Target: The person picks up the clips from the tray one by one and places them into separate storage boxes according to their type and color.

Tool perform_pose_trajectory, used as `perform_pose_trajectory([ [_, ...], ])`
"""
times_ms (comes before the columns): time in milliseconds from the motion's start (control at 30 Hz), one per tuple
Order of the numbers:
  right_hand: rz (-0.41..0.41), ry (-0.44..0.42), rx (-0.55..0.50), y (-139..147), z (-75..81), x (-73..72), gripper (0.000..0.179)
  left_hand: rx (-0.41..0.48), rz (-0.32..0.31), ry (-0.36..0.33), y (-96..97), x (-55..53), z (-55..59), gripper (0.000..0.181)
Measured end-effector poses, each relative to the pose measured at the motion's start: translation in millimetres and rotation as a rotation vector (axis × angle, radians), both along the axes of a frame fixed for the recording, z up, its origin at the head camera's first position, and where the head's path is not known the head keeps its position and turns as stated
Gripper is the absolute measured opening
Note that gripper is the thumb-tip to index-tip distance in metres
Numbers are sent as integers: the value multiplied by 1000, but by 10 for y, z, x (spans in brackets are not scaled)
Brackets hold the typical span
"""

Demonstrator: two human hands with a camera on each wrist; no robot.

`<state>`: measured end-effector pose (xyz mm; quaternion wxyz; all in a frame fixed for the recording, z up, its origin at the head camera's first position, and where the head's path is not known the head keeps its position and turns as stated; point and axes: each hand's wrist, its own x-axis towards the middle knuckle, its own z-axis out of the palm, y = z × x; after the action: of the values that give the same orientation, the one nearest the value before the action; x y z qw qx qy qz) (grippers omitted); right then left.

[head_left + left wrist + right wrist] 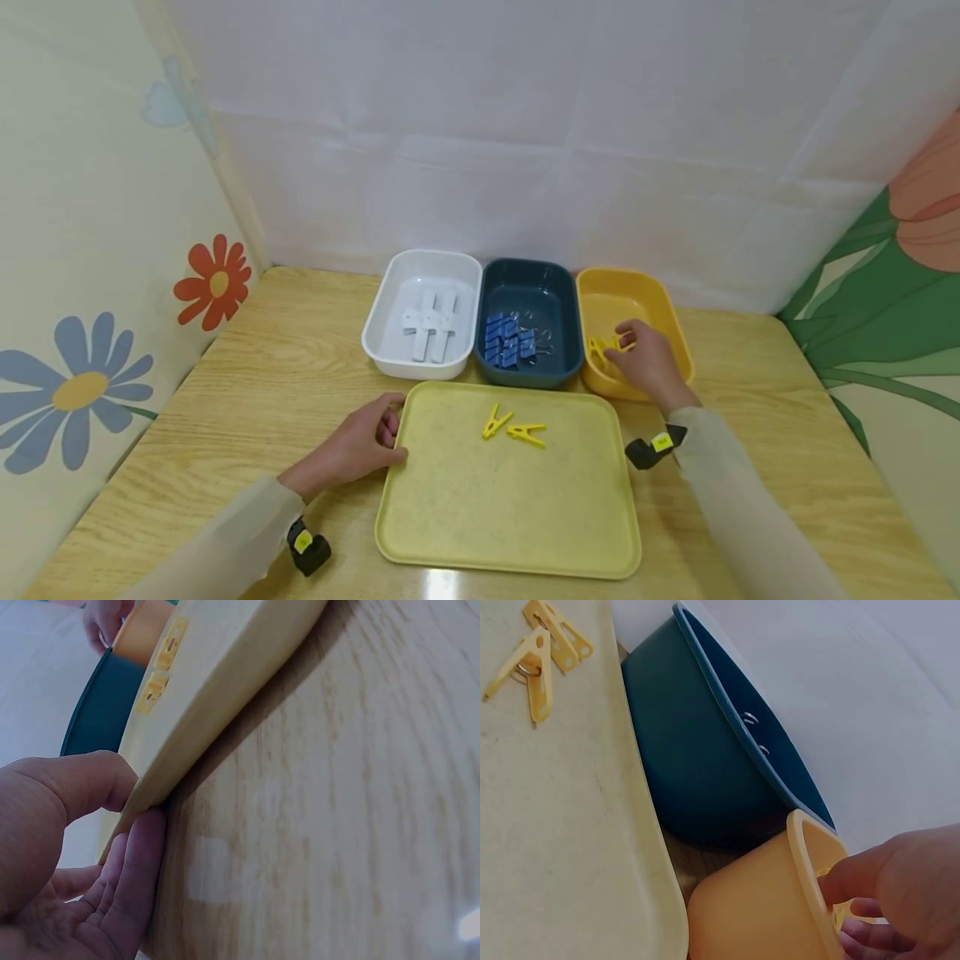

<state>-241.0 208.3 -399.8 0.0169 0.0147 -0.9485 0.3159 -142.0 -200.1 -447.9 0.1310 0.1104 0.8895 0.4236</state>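
Observation:
My left hand (358, 442) grips the left rim of a yellow tray (510, 508), thumb over the edge and fingers curled beneath it in the left wrist view. Two yellow clothespins (497, 421) lie near the tray's far edge. Inside the yellow bin at the back right, my right hand (647, 360) pinches a yellow clothespin (841, 911) between thumb and fingers, partly hidden by the hand. Beside those fingers, more yellow plastic (596, 346) shows at the bin's left side.
Behind the tray, a white bin (382, 333) with several long white pieces, a dark teal bin (532, 275) with several blue binder clips (510, 342) and the yellow bin (667, 308) stand side by side. A white sheet (525, 167) hangs behind the wooden table (225, 400).

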Motion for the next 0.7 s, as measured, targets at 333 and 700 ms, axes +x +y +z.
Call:
perform_pose_trajectory([
  [333, -25, -122, 59, 63, -18, -159, 46, 3, 4, 5, 3, 4, 2, 69],
  [700, -4, -150, 71, 58, -48, -210, 46, -6, 7, 20, 4, -3, -17, 68],
])
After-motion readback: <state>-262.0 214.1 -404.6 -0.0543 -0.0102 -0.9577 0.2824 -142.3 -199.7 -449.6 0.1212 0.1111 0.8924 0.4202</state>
